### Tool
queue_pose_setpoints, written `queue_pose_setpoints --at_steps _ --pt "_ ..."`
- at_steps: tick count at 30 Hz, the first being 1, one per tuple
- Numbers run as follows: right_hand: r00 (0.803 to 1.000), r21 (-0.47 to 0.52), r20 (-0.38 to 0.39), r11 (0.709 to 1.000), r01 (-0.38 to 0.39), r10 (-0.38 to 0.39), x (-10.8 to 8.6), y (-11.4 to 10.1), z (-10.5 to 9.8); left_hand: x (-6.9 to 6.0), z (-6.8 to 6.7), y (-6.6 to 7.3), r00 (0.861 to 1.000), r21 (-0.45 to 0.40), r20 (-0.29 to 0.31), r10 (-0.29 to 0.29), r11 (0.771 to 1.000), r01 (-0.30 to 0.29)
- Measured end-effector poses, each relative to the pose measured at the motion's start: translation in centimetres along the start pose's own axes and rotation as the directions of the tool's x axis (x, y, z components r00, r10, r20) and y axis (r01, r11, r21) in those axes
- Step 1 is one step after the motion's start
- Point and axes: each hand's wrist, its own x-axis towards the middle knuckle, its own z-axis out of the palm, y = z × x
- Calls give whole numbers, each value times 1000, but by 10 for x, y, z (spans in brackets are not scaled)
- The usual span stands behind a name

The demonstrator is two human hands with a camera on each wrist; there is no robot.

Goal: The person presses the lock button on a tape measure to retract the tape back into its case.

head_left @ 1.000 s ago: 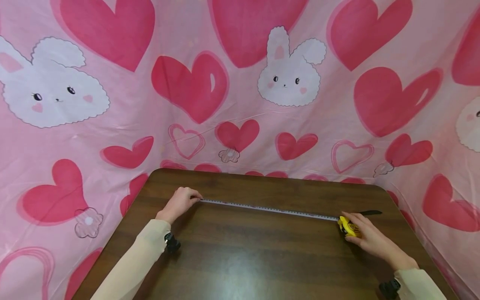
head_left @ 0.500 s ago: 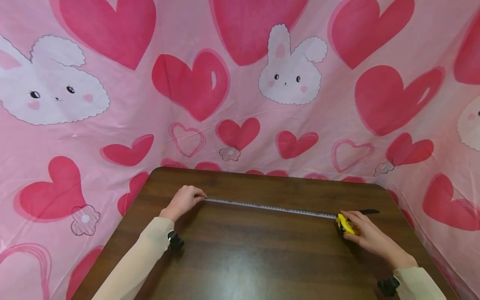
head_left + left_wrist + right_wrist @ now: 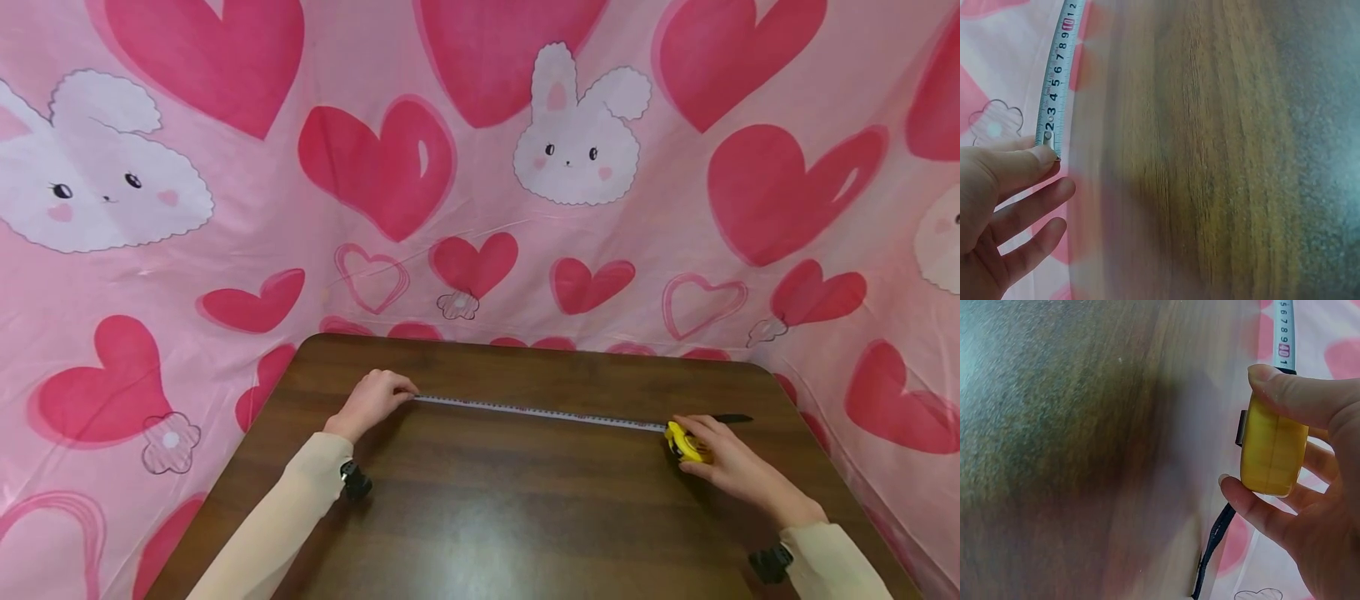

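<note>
Pink cloth backdrop printed with hearts and three rabbit motifs, one cropped at the right edge, behind a wood-grain tabletop. One yellow tape measure is over the right part of the tabletop, its single white blade drawn out leftward. Well apart, the left hand pinches the metal end hook between thumb and finger, while the right hand grips the case with thumb and fingers; whether the case touches the wood cannot be told. Step in hand, as judged: holding the blade extended, near straight, between its ends. Any next move would call for a firm hold at both ends, since a freed blade could recoil. Count: two hands, two cream sleeves, two black wrist devices, one tape measure, one black strap.
</note>
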Motion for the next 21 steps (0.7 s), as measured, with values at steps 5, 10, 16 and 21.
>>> queue_pose_setpoints --at_steps 5,10,16,21 --pt "1000 -7 2 1000 1 -1 3 -4 0 3 0 1 1000 5 2 13 1000 -13" --pt "1000 -11 -7 1000 0 0 4 -7 0 5 1 2 1000 11 0 11 1000 -11" --pt "1000 0 11 1000 -20 20 7 -9 -1 6 2 4 1000 15 7 -20 1000 20" --pt "999 12 24 999 -30 29 9 -10 -1 7 1 7 1000 11 11 -28 1000 28"
